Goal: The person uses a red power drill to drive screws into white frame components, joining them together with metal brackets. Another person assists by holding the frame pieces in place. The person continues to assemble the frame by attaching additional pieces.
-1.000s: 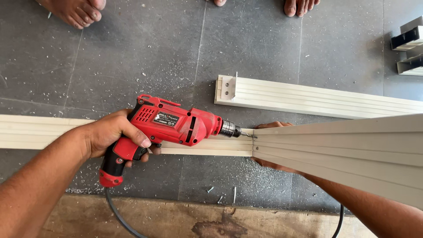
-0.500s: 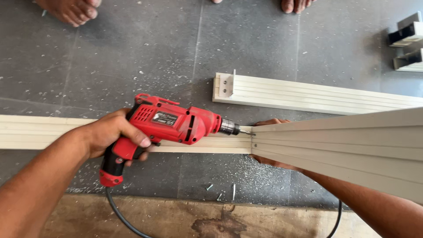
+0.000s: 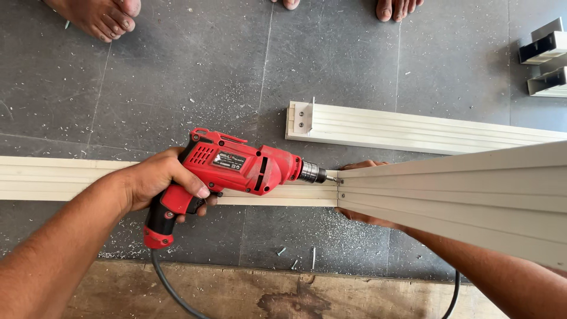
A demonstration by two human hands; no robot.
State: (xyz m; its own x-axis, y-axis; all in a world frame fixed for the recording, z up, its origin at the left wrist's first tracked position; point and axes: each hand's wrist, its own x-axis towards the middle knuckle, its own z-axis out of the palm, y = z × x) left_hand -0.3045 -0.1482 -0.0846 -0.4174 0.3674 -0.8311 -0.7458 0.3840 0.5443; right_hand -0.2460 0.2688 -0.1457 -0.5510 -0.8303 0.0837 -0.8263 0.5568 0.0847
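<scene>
My left hand [image 3: 158,182] grips the handle of a red corded power drill [image 3: 236,171], which lies level and points right. Its chuck and bit [image 3: 319,174] press against the end of a raised cream ribbed profile [image 3: 460,198]. That profile rises toward me and fills the right side. My right hand [image 3: 360,168] holds this profile near its end from behind; only some fingers show above and below it. A second cream profile [image 3: 65,178] lies flat on the floor under the drill, running in from the left.
A third cream profile [image 3: 413,129] with a metal corner bracket [image 3: 305,116] lies farther back on the grey tiled floor. Loose screws [image 3: 295,260] and metal shavings lie near a wooden board [image 3: 248,292]. Other people's bare feet [image 3: 97,16] stand at the top. Grey metal pieces [image 3: 546,56] sit top right.
The drill bit has stayed pressed against the profile's end. My view has shifted slightly; both hands keep their grip.
</scene>
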